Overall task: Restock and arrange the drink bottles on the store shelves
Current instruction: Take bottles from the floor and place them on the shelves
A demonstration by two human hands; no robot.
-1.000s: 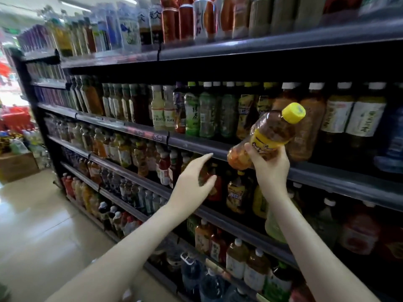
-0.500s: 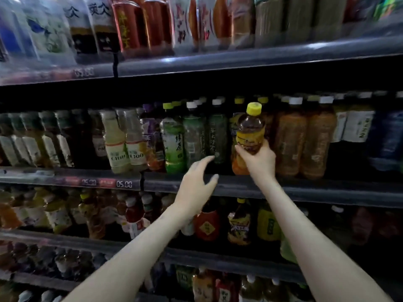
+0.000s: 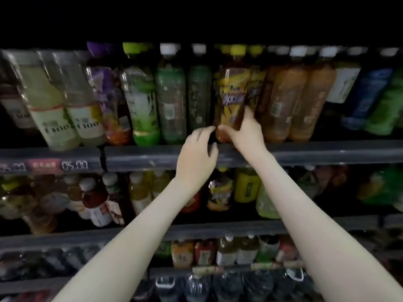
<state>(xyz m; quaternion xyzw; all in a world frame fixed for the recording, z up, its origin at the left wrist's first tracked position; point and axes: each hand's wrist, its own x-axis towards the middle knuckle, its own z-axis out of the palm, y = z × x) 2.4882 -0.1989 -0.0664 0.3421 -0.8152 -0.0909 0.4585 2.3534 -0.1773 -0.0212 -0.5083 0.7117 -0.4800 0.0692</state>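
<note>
Just right of frame centre, the yellow-capped tea bottle stands upright on the shelf rail, cap up, long axis vertical; clear ribbed plastic, amber liquid, glossy yellow label. The right hand grips its base; the left hand hovers beside it, fingers loosely spread, holding nothing.

Left hand, right hand bare; left forearm, right forearm bare, slender.

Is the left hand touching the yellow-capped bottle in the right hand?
Cannot tell. Head view: a fingertip of the left hand reaches the lower edge of the yellow-capped bottle, beside the right hand, but blur hides any gap.
</note>
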